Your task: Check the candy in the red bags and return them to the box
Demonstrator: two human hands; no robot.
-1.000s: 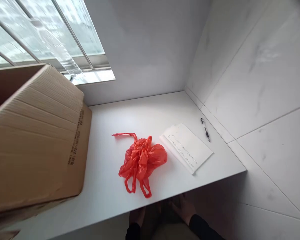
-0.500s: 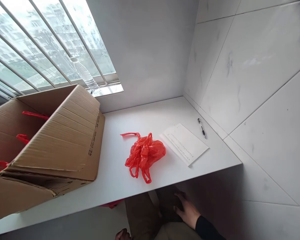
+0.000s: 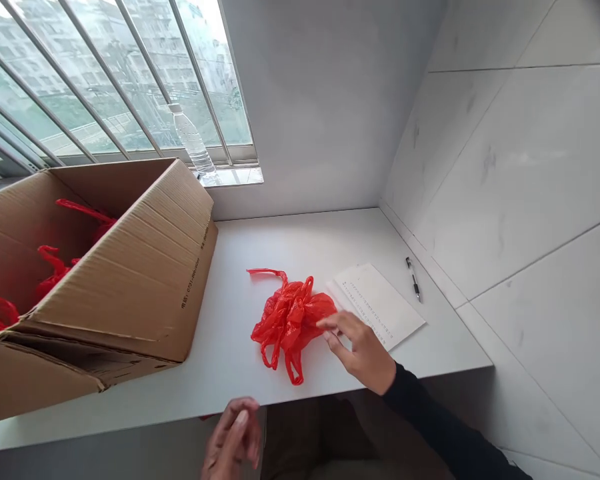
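Note:
A crumpled red plastic bag (image 3: 290,317) with loop handles lies on the white table (image 3: 220,380). My right hand (image 3: 363,350) is at its right side, over the near edge of a printed paper sheet (image 3: 380,300). Thumb and fingers are bent and apart with nothing between them; whether the fingertips touch the bag I cannot tell. My left hand (image 3: 233,440) hangs in front of the table's near edge, below the bag. Its fingers are loosely curled, the thumb stands off, and it holds nothing visible.
On the left stands an open cardboard box (image 3: 125,267) with more red plastic bags (image 3: 55,270) inside. A clear bottle (image 3: 193,140) is on the sill by the barred window. A pen (image 3: 413,279) lies beyond the paper, near the tiled wall (image 3: 530,187).
Both hands have risen: the right from the lap to beside the red bag, the left up to the table's edge. The camera view has shifted slightly. The bag lies as before.

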